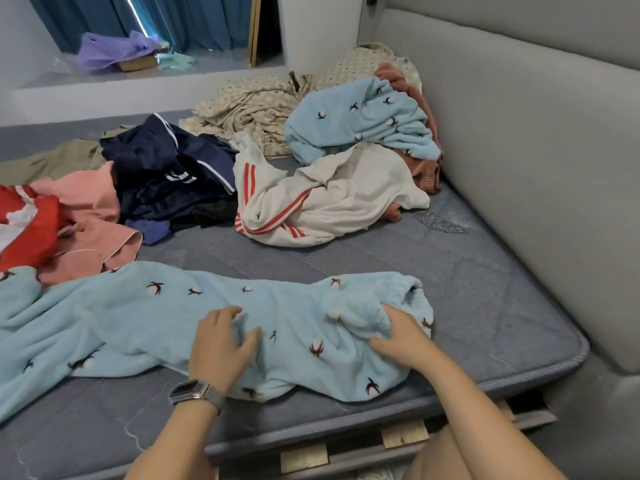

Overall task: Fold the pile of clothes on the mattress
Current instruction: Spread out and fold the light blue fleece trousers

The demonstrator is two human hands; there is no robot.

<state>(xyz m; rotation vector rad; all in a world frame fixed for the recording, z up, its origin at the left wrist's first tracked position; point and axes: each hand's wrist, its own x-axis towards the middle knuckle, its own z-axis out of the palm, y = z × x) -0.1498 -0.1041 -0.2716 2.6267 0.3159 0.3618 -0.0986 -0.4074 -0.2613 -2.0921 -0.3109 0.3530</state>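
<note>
Pressing down with the left hand [221,344], fingers straight and flat, on the light blue fluffy garment [166,320]. Grabbing a bunched bit of the same cloth near its waistband end with the right hand [398,337], fingers curled round it. Lying spread across the near part of the mattress [485,306], long way left to right, still wrinkly and not yet folded. Wearing a watch [194,393] on the left wrist. Looking like only the start of the job: smoothing out the first piece, with no neat folded stack showing anywhere. Waiting farther back in a messy heap: a white top with red stripes [311,202], a second light blue fluffy piece [360,119], dark navy clothes [166,174], a pink piece [90,216], something red and white [24,223] at the left edge, and a beige patterned cloth [249,105]. Leaving nearly everything still to fold.
</note>
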